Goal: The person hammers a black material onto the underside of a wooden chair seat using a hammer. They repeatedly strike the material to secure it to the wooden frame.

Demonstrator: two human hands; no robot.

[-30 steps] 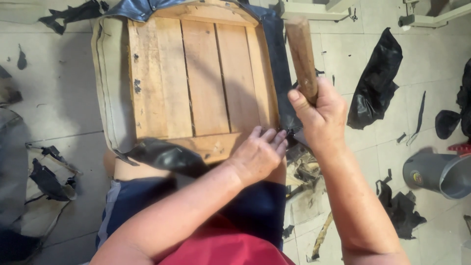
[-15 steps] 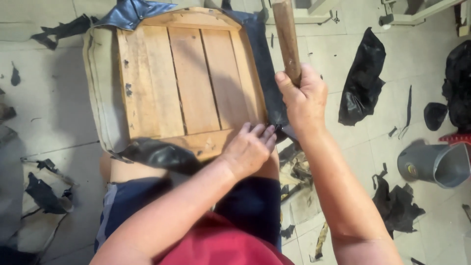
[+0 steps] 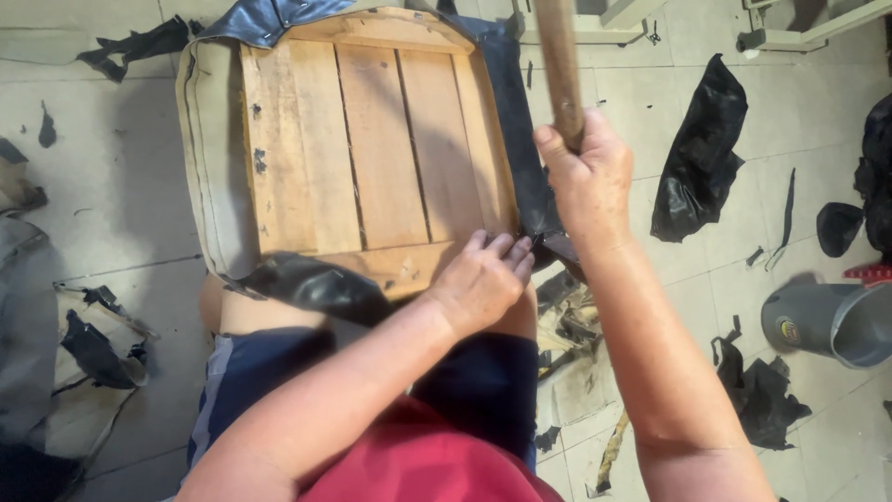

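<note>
Raised since the earlier frames, the wooden handle [image 3: 560, 70] now stands higher above the seat frame [image 3: 372, 149], its head out of view past the top edge, while the left hand [image 3: 480, 282] has kept its place at the frame's near right corner. We see the right hand [image 3: 587, 181] with its grip clenched around the handle's lower end, just right of the frame. The left hand's fingers [image 3: 506, 249] press down on the black covering [image 3: 520, 139] where it wraps the frame's right rail; whether they pinch a tack or only the material, we cannot tell. The frame rests slats-up on our lap, with a loose fold of the covering [image 3: 311, 284] lying along its near edge. We judge the step in hand to be fixing the covering to the frame's corner, with the tool lifted for a blow. A next move calls for a straight, short stroke landing just beyond the fingertips, and for the covering held taut. Black scraps [image 3: 697, 158] lie on the floor well right of the frame, a grey bucket [image 3: 836, 321] farther right.
</note>
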